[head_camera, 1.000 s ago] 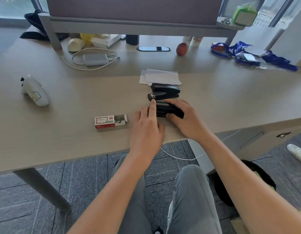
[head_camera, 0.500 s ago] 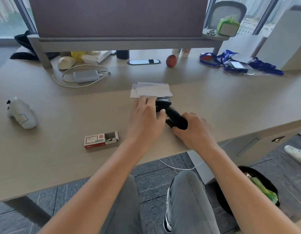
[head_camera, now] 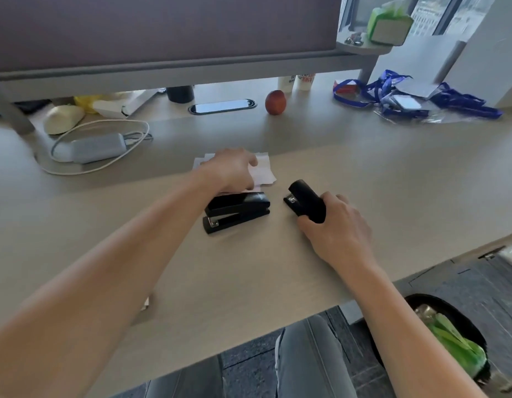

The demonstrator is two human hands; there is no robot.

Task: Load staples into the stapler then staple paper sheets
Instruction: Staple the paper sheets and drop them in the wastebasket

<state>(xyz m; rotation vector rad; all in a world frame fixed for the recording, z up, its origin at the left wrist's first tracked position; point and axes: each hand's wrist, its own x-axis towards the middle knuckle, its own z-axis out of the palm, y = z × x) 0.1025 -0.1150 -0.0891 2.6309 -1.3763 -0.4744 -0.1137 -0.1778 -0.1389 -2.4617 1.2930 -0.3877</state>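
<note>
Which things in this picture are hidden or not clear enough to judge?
- Head view: the paper sheets are mostly covered by the left hand; their number cannot be counted.
- Head view: the rear of the stapler is wrapped by the right hand; whether staples are inside does not show.
- Head view: the second stapler is closed; its contents are hidden.
- Head view: the staple box cannot be made out; the left forearm covers that area.

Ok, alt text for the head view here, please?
A person's right hand grips a black stapler on a desk while the left hand reaches onto paper sheets. A second stapler lies between them.
</note>
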